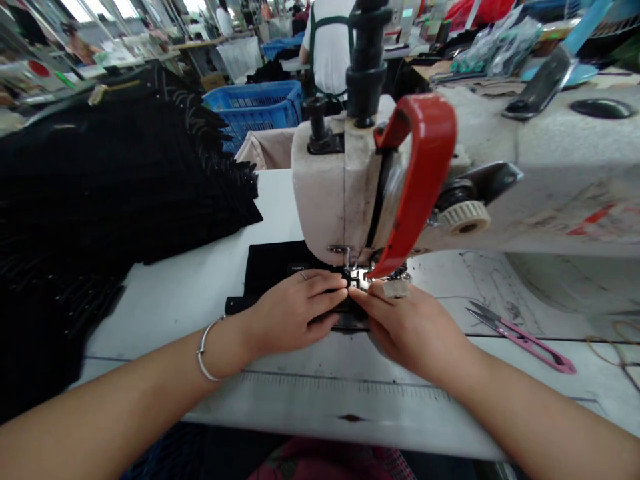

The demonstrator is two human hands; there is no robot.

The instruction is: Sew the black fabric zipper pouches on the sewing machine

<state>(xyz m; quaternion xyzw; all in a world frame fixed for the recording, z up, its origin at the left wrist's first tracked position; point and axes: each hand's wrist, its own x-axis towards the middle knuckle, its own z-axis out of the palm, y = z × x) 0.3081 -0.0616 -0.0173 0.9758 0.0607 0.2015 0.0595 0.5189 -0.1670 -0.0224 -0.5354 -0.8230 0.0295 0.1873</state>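
Note:
A small black fabric piece (pixel 267 267) with a tiny printed label (pixel 297 268) lies under the head of the sewing machine (pixel 323 193). From the left, my left hand (pixel 295 308) holds the fabric down, fingers close together and tips near the presser foot (pixel 358 279). Its wrist wears a silver bangle, and a ring shows on one finger. My right hand (pixel 413 327) grips the near edge of the same piece just right of the needle area, its index fingertip almost meeting the left fingertips. The fabric beneath both hands is mostly hidden.
Stacked black fabric pieces (pixel 115 173) cover the table's left side. Pink-handled thread snips (pixel 525 337) lie at right near loose threads. A red lever guard (pixel 430 173) juts from the machine. Behind stand a blue crate (pixel 260 107) and a person in white (pixel 331 53).

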